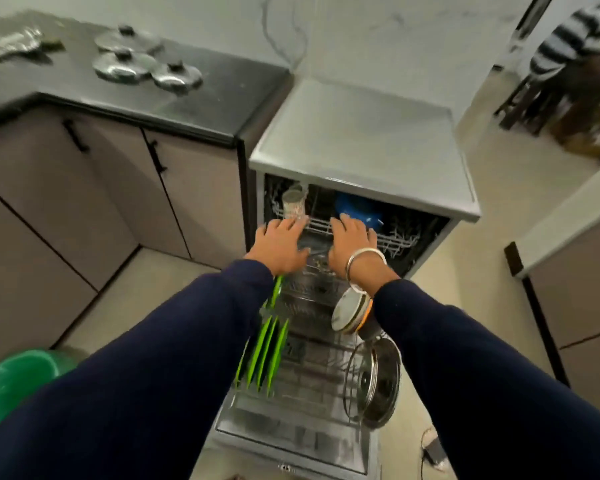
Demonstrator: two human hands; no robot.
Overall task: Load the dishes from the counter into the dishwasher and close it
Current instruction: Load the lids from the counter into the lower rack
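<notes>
Dishwasher (364, 140) door down, lower rack (312, 386) out with green plates (262, 351) and steel lid (374, 379). My left hand (281, 245) and right hand (352, 245) rest flat, fingers extended, on upper rack (392, 239) front edge. Three lids (142, 58) on desk (205, 95).

One head-worn wide-angle camera looked forward and steeply down at the open dishwasher (361, 161), which filled the middle of the view, its lowered door running to the bottom edge. The view stood close above it, both sleeved arms reaching in from the lower corners. Left of the dishwasher the black counter (187, 95) bent outward; right of it, floor and a doorway showed.
</notes>
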